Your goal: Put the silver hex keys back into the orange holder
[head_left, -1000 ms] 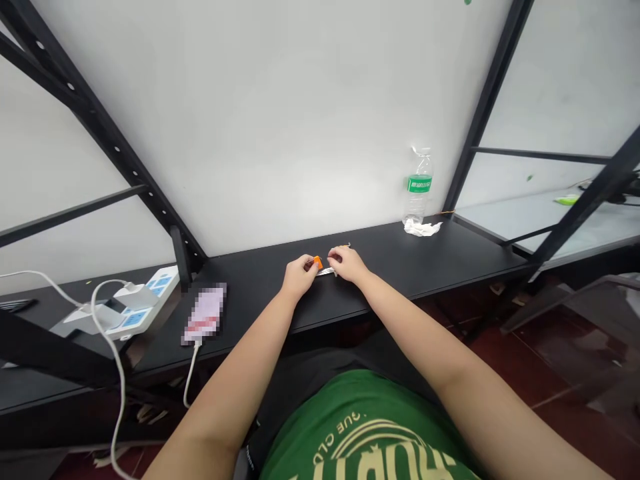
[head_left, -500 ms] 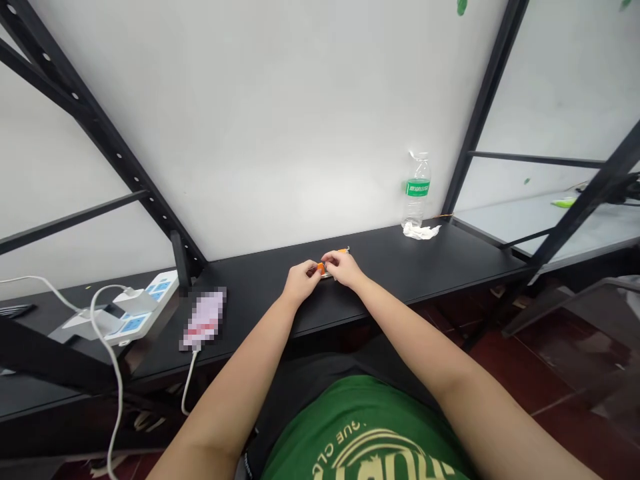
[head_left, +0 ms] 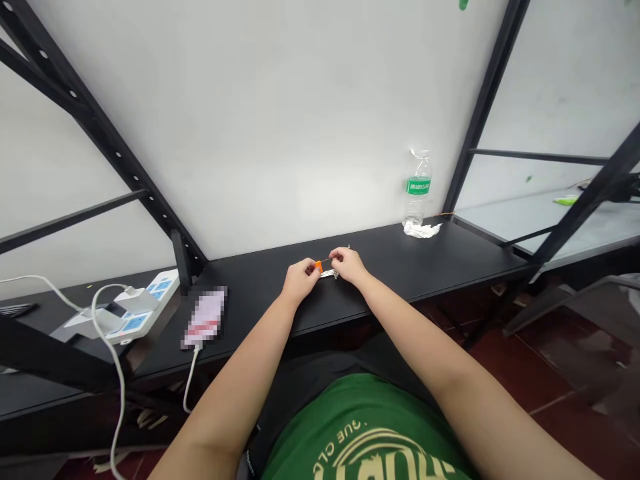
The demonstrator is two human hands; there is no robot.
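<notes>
My left hand [head_left: 300,279] rests on the black shelf [head_left: 400,263], its fingers pinched on a small orange piece [head_left: 319,267]. My right hand [head_left: 348,265] is just to the right, fingers curled and pinched on a thin wire that runs toward the orange piece. A small pale silvery strip [head_left: 329,273] lies on the shelf between the two hands. What the fingertips hold beyond that is too small to name.
A clear water bottle with a green label [head_left: 417,189] stands at the back right beside crumpled white tissue [head_left: 422,229]. A phone [head_left: 204,317] on a white cable lies left of my hands. Further left sits a white power strip [head_left: 135,310] with plugs. Black frame struts cross both sides.
My hands came close together half a second ago, then drew slightly apart, with a thin wire now showing between them. The view shifted a little.
</notes>
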